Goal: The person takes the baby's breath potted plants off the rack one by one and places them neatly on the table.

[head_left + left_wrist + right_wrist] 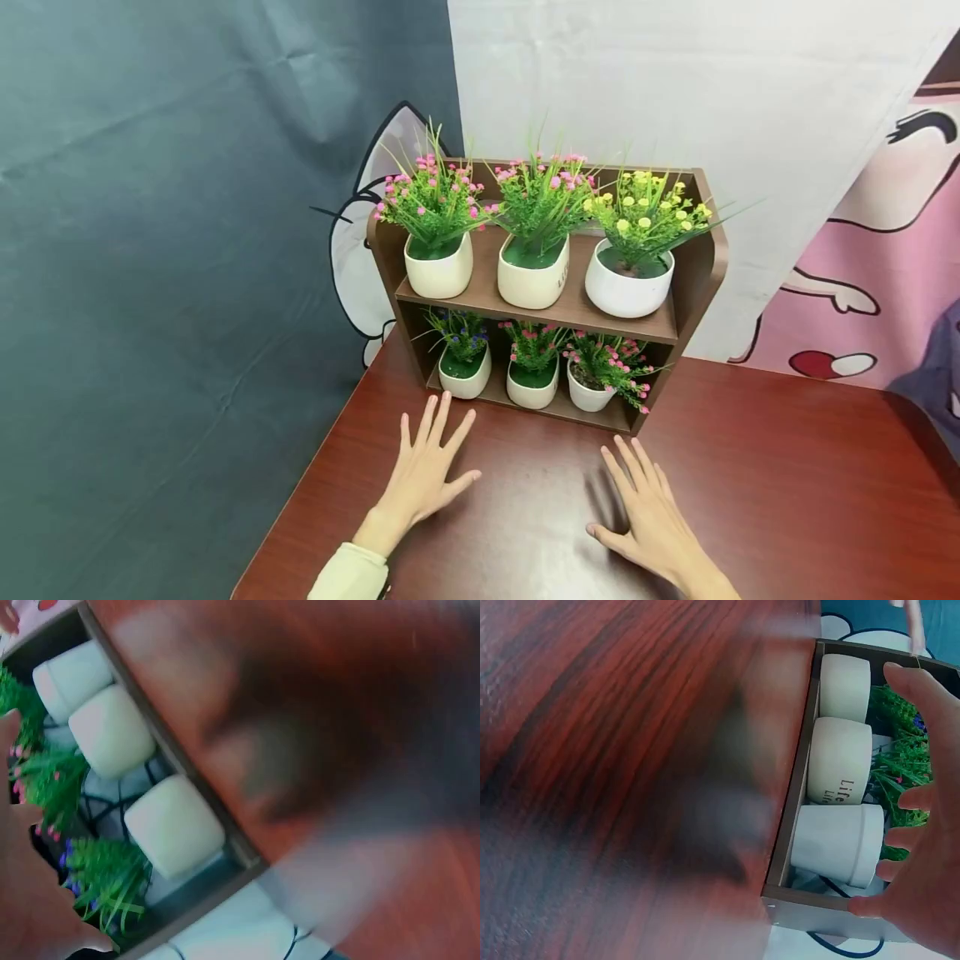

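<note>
Both hands are empty, fingers spread wide over the tabletop in the head view. My left hand (426, 468) is in front of the left end of a brown two-tier shelf (702, 279), its fingertips near the lower white pot with blue flowers (465, 382). My right hand (651, 518) is before the shelf's right end, close to the lower pot with trailing pink flowers (591, 396). Between these stands another pot with red-pink flowers (532, 395). In the right wrist view, a lower pot (840, 761) bears the printed word "Life".
The upper tier carries two cream pots with pink flowers, a left one (438, 273) and a middle one (531, 283), plus a white bowl-shaped pot with yellow flowers (628, 292). A grey-green curtain (187, 250) hangs left of the red-brown table (780, 483). White cloth (675, 83) hangs behind the shelf.
</note>
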The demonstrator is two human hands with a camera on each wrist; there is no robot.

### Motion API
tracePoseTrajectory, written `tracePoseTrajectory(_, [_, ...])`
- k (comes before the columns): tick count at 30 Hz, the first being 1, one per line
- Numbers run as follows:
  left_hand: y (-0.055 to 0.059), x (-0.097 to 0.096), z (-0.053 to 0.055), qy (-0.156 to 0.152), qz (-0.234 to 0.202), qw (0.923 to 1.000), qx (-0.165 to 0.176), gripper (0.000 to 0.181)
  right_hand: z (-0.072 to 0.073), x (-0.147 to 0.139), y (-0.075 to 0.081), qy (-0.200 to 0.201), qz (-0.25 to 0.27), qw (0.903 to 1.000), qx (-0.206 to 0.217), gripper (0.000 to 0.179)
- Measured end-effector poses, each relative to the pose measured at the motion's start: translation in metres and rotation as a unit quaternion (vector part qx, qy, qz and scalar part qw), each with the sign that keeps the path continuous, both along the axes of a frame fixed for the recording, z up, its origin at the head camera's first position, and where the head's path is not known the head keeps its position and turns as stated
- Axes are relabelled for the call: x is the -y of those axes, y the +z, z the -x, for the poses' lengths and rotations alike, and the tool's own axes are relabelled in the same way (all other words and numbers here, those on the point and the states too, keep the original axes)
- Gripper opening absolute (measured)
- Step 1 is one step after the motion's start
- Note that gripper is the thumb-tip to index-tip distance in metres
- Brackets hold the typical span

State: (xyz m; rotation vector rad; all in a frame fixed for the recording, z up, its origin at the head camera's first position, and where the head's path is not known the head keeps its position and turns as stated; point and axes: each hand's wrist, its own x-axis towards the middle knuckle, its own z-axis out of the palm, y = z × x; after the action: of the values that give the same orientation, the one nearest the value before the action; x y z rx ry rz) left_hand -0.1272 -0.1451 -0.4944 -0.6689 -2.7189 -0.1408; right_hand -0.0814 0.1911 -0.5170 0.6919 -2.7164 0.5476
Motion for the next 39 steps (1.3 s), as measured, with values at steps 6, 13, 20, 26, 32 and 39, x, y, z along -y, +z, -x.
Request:
tracePoseTrajectory(6, [0.03, 0.016, 0.012, 0.01, -0.021, 0.9986, -0.048, 0.081, -0.001, 0.003, -0.005, 0.007, 0.009, 0.9999, 0.001, 0.098])
tracePoseTrajectory(13, [0.066, 0.04, 0.032, 0.035, -0.036, 0.9951, -0.085, 0.077, -0.007, 0.008, -0.018, 0.023, 0.009, 0.9994, -0.025, 0.098])
tracePoseTrajectory(20, [0.103, 0.053, 0.061, 0.066, -0.181, 0.9763, -0.099, 0.074, -0.01, 0.008, -0.035, 0.026, -0.005, 0.9979, -0.059, 0.1])
tracePoseTrajectory(26, [0.146, 0.05, 0.102, 0.054, -0.293, 0.9513, -0.08, 0.068, -0.004, 0.009, -0.037, 0.022, 0.007, 0.9971, -0.072, 0.099])
tracePoseTrajectory(32, [0.174, 0.042, 0.139, 0.017, -0.372, 0.9218, -0.108, 0.064, -0.003, 0.008, -0.03, 0.029, -0.001, 0.998, -0.055, 0.101])
tracePoseTrajectory(39, [0.188, 0.037, 0.17, 0.061, -0.396, 0.9071, -0.128, 0.051, -0.01, 0.012, -0.03, 0.025, 0.02, 0.9978, -0.058, 0.101])
